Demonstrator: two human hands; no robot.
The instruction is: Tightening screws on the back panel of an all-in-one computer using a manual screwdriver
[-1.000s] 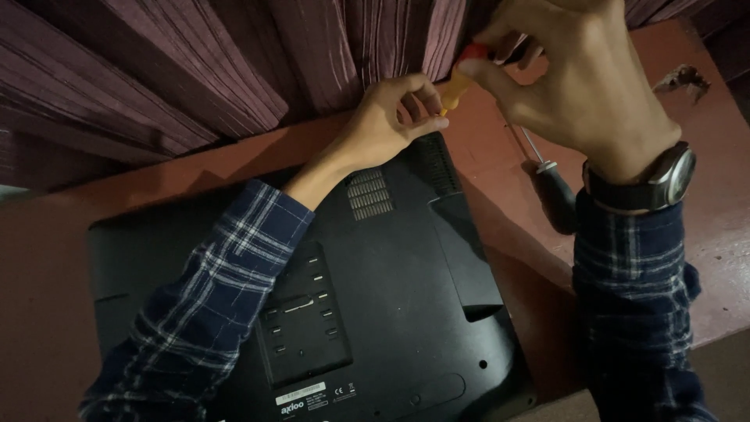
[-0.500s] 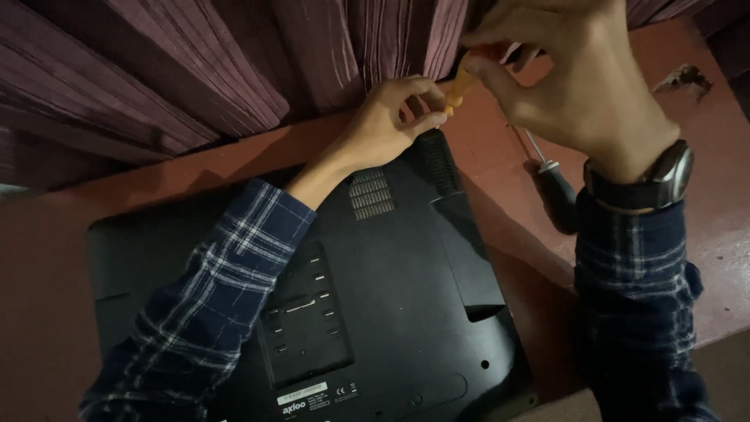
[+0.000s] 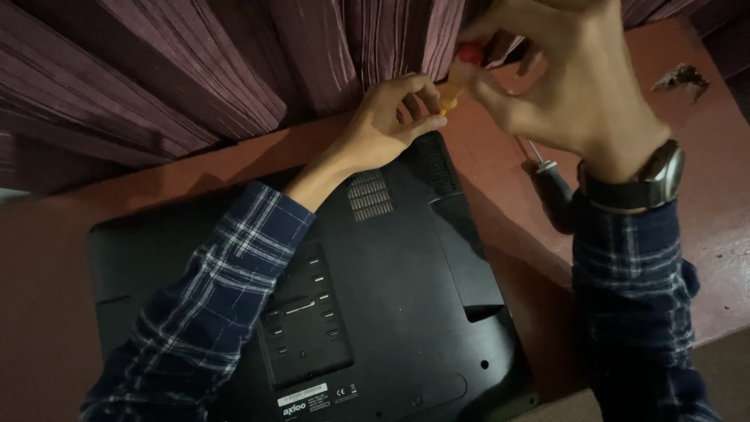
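A black monitor lies face down on a reddish table, its back panel with vents and mounting holes facing up. My left hand rests at the monitor's far edge, fingers curled around the lower part of a small orange screwdriver. My right hand, with a wristwatch on the wrist, pinches the screwdriver's red top end from above. Both sleeves are dark plaid.
A second screwdriver with a dark handle lies on the table right of the monitor, under my right wrist. A small dark metal object sits at the far right. Dark pleated curtains hang along the table's far edge.
My right hand has shifted slightly left and its fingers have turned on the screwdriver's top. My left hand stays at the monitor's far edge.
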